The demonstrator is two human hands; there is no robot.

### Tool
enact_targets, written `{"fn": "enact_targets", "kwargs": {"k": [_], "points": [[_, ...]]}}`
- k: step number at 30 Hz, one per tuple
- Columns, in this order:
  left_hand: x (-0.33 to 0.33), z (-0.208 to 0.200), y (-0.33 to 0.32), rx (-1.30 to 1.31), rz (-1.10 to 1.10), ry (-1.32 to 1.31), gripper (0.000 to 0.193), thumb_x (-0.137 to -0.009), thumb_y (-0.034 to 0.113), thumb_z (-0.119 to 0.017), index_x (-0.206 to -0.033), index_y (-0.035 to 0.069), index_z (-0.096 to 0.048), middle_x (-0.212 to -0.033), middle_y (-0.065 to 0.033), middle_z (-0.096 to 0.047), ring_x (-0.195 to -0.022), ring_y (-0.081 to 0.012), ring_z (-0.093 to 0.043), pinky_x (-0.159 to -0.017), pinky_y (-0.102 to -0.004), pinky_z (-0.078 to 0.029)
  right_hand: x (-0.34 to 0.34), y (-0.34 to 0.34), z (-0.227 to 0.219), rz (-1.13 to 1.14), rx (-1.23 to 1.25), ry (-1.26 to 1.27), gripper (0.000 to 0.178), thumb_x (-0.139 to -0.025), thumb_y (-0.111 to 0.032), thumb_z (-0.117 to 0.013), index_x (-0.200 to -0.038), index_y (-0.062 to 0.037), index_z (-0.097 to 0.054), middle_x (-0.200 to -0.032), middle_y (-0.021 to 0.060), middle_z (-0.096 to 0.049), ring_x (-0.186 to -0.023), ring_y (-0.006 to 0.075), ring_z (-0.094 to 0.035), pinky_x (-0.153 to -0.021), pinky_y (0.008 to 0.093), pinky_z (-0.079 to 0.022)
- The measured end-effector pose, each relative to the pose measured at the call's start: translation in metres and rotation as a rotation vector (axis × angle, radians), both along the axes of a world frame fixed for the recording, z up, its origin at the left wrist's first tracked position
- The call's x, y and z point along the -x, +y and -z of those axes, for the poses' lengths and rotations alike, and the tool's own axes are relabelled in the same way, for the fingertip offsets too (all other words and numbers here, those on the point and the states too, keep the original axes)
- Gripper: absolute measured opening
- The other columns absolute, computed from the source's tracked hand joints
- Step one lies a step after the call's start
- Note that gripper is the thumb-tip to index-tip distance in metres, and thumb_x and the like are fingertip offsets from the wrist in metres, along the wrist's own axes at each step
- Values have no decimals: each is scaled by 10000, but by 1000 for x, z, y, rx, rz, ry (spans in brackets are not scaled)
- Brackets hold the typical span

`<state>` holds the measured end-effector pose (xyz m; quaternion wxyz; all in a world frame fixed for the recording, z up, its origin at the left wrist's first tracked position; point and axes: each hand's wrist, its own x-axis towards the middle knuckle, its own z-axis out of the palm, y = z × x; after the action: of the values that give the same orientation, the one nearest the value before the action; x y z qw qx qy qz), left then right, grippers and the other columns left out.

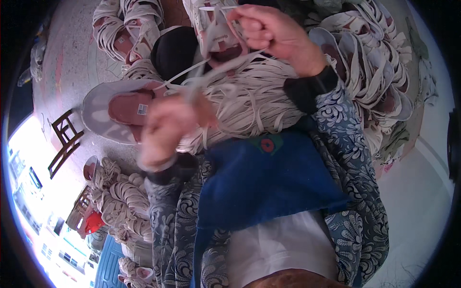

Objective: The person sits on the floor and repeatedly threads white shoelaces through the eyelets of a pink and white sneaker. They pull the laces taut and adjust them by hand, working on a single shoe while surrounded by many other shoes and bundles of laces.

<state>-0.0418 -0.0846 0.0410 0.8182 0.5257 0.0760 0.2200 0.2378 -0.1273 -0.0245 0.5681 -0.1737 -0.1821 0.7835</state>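
Observation:
A pale shoe upper (224,44) with a pink lining is at the top middle, in front of my hands. My right hand (278,38) is closed, pinching a white shoelace (217,8) beside that upper. Strands of lace stretch between the upper and my left hand (177,122), which is smeared by motion, so its grip is unclear. Beside my left hand another shoe upper (98,113) lies with its pink inside and a small white label showing. Under both hands a large bundle of off-white laces (259,91) is spread above my blue apron (269,182).
Stacked, lace-wrapped shoe uppers (365,67) rise at the right, with more uppers (127,29) at the top left. Further bundles (122,197) stand at the lower left, near a red item (94,222). A small wooden stool (66,139) is on the floor at the left.

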Motion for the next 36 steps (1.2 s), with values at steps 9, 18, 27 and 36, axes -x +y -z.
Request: {"fn": "enact_targets", "kwargs": {"k": [9, 18, 27, 36], "points": [[207, -43, 80, 606, -594, -413, 274, -913, 92, -509, -1111, -96, -520, -1134, -194, -557, -1144, -307, -499, -1046, -469, -347, -120, -39, 52, 656, 582, -162, 152, -997, -152, -490, -1066, -19, -517, -637, -2, -466, -451, 83, -361, -423, 240, -341], [322, -53, 36, 284, -1300, 151, 272, -921, 80, -507, -1148, -65, -541, -1109, -152, -589, -1053, -251, -548, -945, -394, -407, -156, -54, 83, 876, 505, -352, 106, -956, -107, -557, -883, -34, -535, -695, 7, -467, -513, 86, -330, -459, 241, -306], [293, -58, 73, -200, -1388, 672, 266, -934, 93, -501, -1160, -29, -569, -1076, -109, -621, -968, -199, -591, -847, -328, -451, -172, -53, 68, 317, 389, -1863, 146, -932, -170, -584, -860, -48, -616, -701, 76, -534, -620, 187, -498, -570, 369, -416], [3, 9, 83, -1140, -552, 804, 267, -934, 112, -495, -1162, 23, -603, -1067, -85, -650, -892, -179, -630, -771, -296, -485, -37, 23, -17, 527, -243, -1720, 227, -955, -166, -509, -1025, 27, -607, -908, 179, -635, -799, 339, -609, -698, 383, -491]]}}
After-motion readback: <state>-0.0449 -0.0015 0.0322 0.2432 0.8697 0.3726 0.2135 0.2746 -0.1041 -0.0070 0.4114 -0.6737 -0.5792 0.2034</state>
